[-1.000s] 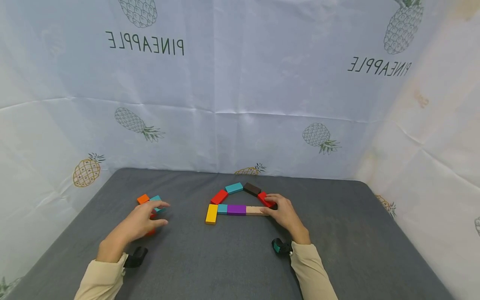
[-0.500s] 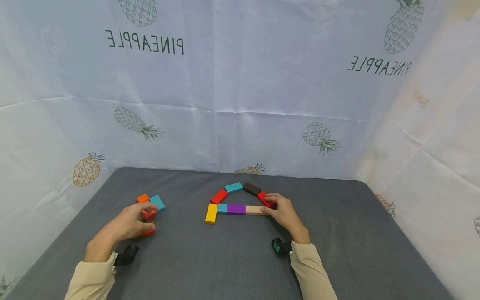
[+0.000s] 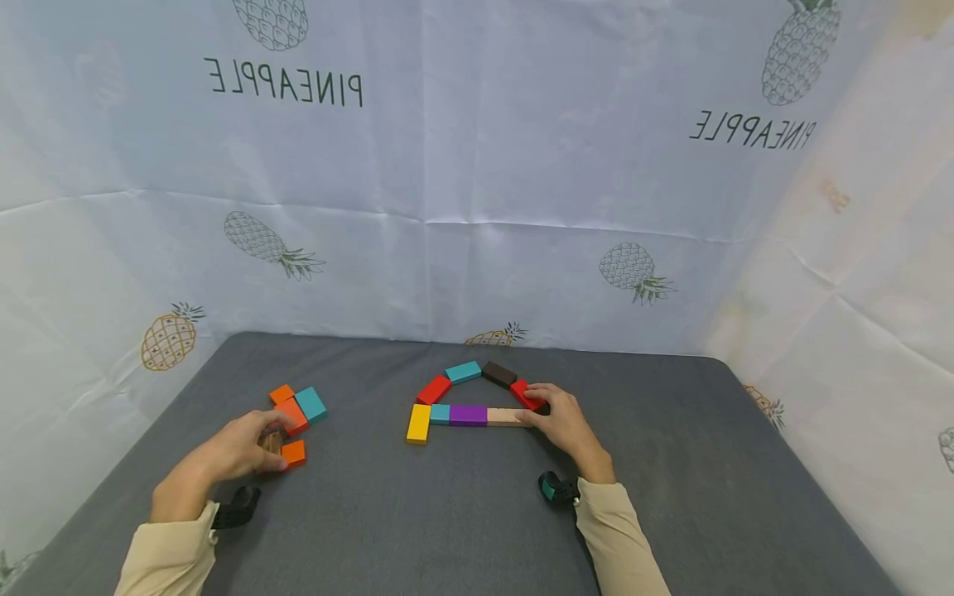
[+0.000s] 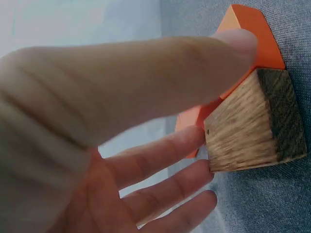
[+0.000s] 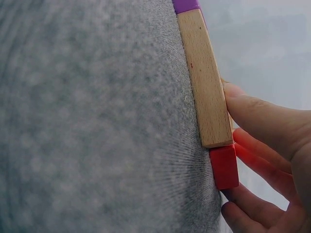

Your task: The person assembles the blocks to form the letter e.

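Mirror-rev. "PINEAPPLE" (image 3: 283,82) x2, dk caps, on backdrop cloth (image 3: 507,149), upper L & R.

The grey table (image 3: 477,513) bears an arched outline of coloured blocks (image 3: 469,416) and, leftward, a smaller cluster (image 3: 291,416).

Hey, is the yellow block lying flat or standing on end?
Lying flat: the head view shows the yellow block with its broad face up.

– is the table (image 3: 447,521) plain grey?
– yes, and the curtain (image 3: 514,149) is pale, printed with grey, green and ochre pineapples (image 3: 168,342).
– anything brighter?
– a yellow block (image 3: 418,425), a purple block (image 3: 468,416), a red block (image 5: 225,167), an orange block (image 3: 294,454).
– any grain?
– a brown wooden block (image 4: 243,131), streaked darker.
– sleeves (image 3: 626,546)?
– cream.
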`<state>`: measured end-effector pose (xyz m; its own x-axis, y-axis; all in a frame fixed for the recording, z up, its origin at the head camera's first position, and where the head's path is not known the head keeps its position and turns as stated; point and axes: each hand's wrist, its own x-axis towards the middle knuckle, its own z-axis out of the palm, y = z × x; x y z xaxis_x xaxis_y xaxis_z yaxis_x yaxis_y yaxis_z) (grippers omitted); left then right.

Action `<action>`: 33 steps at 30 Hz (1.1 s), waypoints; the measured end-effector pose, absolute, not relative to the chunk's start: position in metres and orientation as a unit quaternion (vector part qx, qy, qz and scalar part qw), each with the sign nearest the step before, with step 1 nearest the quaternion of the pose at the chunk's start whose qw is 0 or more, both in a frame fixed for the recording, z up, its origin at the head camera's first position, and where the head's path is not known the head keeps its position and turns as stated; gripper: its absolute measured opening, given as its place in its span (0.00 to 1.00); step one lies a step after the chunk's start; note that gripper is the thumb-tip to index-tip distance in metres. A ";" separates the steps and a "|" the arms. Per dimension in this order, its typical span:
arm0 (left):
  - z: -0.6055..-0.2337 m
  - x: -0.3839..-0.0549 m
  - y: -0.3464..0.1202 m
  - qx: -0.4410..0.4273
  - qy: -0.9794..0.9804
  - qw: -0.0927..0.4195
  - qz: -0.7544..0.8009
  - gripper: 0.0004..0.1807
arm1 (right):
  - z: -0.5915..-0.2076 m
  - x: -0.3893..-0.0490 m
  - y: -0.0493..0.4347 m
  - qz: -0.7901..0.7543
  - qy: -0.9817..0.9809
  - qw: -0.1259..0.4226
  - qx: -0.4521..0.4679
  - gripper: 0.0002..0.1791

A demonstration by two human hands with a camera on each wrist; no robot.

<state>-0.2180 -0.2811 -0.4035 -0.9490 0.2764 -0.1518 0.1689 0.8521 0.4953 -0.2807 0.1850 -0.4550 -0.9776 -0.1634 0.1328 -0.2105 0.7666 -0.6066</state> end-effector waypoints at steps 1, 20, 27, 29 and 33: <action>-0.404 -0.218 -0.282 0.114 0.955 0.115 0.248 0.27 | -0.455 -0.281 0.185 0.326 -0.940 0.036 0.099 0.26; -0.410 -0.220 -0.286 0.110 0.956 0.116 0.245 0.21 | -0.455 -0.280 0.184 0.327 -0.940 0.036 0.094 0.27; -0.411 -0.220 -0.287 0.120 0.955 0.131 0.238 0.24 | -0.454 -0.280 0.184 0.326 -0.940 0.035 0.093 0.26; -0.411 -0.220 -0.287 0.118 0.954 0.133 0.239 0.23 | -0.454 -0.280 0.184 0.326 -0.940 0.035 0.094 0.26; -0.409 -0.217 -0.287 0.116 0.958 0.122 0.234 0.21 | -0.456 -0.280 0.185 0.326 -0.940 0.037 0.096 0.26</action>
